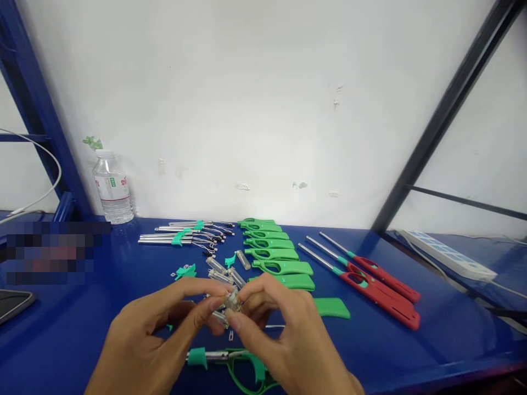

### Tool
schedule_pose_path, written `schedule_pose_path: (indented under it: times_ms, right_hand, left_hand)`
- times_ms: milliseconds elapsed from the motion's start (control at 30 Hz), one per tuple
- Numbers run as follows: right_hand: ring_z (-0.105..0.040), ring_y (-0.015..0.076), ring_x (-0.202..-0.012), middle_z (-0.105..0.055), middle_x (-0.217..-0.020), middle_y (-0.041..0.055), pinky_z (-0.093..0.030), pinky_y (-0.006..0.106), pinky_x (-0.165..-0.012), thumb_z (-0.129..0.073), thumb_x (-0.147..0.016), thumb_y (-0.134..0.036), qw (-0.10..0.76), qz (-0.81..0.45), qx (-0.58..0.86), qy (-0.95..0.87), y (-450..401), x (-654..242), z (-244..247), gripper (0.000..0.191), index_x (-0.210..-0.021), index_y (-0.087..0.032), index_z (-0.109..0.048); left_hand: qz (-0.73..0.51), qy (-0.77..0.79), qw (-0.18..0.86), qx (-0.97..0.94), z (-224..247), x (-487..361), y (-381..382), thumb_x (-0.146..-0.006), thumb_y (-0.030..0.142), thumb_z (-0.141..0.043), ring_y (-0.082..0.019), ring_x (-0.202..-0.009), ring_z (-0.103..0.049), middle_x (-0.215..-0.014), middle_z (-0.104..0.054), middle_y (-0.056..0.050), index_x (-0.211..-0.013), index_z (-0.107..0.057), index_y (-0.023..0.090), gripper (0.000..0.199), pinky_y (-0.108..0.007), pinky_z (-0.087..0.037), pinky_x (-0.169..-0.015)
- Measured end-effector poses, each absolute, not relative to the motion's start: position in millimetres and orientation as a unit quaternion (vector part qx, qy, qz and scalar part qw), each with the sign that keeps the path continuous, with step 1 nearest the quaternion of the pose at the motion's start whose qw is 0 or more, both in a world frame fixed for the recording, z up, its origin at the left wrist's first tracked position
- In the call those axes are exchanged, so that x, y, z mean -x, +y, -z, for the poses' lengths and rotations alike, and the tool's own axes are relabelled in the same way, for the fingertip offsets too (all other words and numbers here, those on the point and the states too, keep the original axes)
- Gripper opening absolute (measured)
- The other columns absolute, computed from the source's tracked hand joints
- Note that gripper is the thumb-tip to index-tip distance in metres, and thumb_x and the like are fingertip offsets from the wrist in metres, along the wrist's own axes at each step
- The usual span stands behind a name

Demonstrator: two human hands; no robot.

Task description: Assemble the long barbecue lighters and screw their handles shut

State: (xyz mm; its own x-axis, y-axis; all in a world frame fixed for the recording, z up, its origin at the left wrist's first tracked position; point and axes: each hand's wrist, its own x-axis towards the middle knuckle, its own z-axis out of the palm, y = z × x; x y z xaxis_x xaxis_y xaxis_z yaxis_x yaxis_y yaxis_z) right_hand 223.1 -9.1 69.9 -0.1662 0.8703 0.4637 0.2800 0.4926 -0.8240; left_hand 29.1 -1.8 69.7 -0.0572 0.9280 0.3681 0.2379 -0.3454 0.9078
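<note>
My left hand (152, 334) and my right hand (284, 329) meet over the near middle of the table. Thumbs and fingers of both pinch a small clear lighter fuel tank (233, 301), seen end-on and partly covered. Several similar clear tanks (216, 266) lie loose just beyond. Below the hands is an open green lighter body (234, 370) with a metal tube and a teal collar (197, 357); my right hand hides part of it. A small whitish clip (231, 335) lies between. Teal trigger pieces (186, 271) are scattered left of the tanks.
Green lighter shells (284, 267) form a column at centre right. Metal tubes with wires (177, 237) lie at back left. Several red long-necked lighters (382, 291) rest on the right, near a white power strip (448, 255). A water bottle (113, 189) stands against the wall.
</note>
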Motion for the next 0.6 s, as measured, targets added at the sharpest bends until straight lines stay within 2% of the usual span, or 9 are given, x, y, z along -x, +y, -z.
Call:
schedule_pose_path:
  times_ms: [100, 200, 333, 500, 600]
  right_hand:
    - [-0.082, 0.0164, -0.07, -0.084, -0.078, -0.0017, -0.061, 0.021, -0.067, -0.077, -0.099, -0.029, 0.497, -0.292, 0.403, -0.71, -9.7, -223.5, -69.8, 0.005, -0.101, -0.026, -0.074]
    - [-0.081, 0.0157, -0.07, -0.084, -0.078, -0.0016, -0.061, 0.021, -0.067, -0.077, -0.099, -0.028, 0.497, -0.284, 0.401, -0.715, -10.6, -223.3, -70.0, 0.004, -0.101, -0.025, -0.075]
    - [-0.081, 0.0148, -0.07, -0.085, -0.081, -0.0009, -0.061, 0.02, -0.067, -0.077, -0.098, -0.025, 0.509, -0.273, 0.388, -0.718, -9.6, -220.3, -65.0, 0.004, -0.1, -0.025, -0.074]
    - [-0.08, 0.0134, -0.065, -0.086, -0.081, -0.0031, -0.062, 0.018, -0.066, -0.078, -0.094, -0.022, 0.552, -0.25, 0.355, -0.712, -5.8, -212.5, -52.3, 0.007, -0.098, -0.026, -0.073]
    - [-0.077, 0.0124, -0.057, -0.084, -0.074, -0.0038, -0.062, 0.017, -0.062, -0.078, -0.092, -0.022, 0.572, -0.211, 0.354, -0.709, -4.8, -209.4, -52.6, 0.008, -0.089, -0.026, -0.072]
  left_hand:
    - [-0.553, 0.476, 0.322, -0.603, -69.2, -29.4, -2.4, -0.09, 0.067, -0.085, -0.021, -0.059, -0.078, -0.063, -0.079, 0.007, -0.092, -0.091, 0.039, 0.028, -0.023, -0.069, -0.062]
    - [-0.555, 0.478, 0.318, -0.602, -69.3, -30.2, -2.9, -0.089, 0.065, -0.086, -0.018, -0.061, -0.079, -0.069, -0.081, 0.007, -0.09, -0.09, 0.039, 0.026, -0.02, -0.067, -0.063]
    - [-0.567, 0.47, 0.305, -0.604, -69.7, -30.7, -3.1, -0.09, 0.066, -0.086, -0.019, -0.064, -0.08, -0.062, -0.075, 0.008, -0.088, -0.09, 0.039, 0.027, -0.02, -0.068, -0.065]
    - [-0.573, 0.467, 0.266, -0.619, -70.1, -30.2, -3.4, -0.092, 0.059, -0.084, -0.018, -0.068, -0.081, -0.085, -0.087, 0.007, -0.082, -0.088, 0.036, 0.026, -0.018, -0.065, -0.059]
    - [-0.586, 0.462, 0.258, -0.613, -68.0, -32.1, -4.2, -0.093, 0.052, -0.082, -0.016, -0.065, -0.08, -0.085, -0.086, 0.009, -0.081, -0.088, 0.036, 0.02, -0.018, -0.065, -0.057]
